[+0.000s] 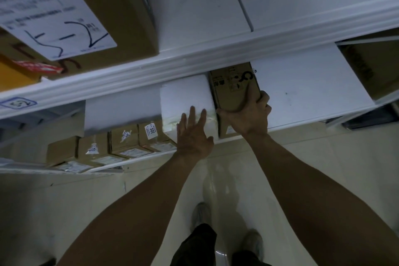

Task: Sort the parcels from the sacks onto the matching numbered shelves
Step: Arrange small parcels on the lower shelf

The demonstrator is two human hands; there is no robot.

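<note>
A brown cardboard parcel (234, 86) with black print lies on the middle white shelf (306, 93). My right hand (248, 114) grips its near end, with fingers curled over the top and side. Touching its left side stands a white foam box (185, 97) on the same shelf. My left hand (193, 134) lies flat against the foam box's front face, fingers straight.
A large brown box (112, 13) with a handwritten label sits on the shelf above. Several small brown parcels (125, 140) line the lower shelf at left. Another brown box (371, 67) stands at the right. A number tag (18, 103) is on the shelf edge. Pale floor lies below.
</note>
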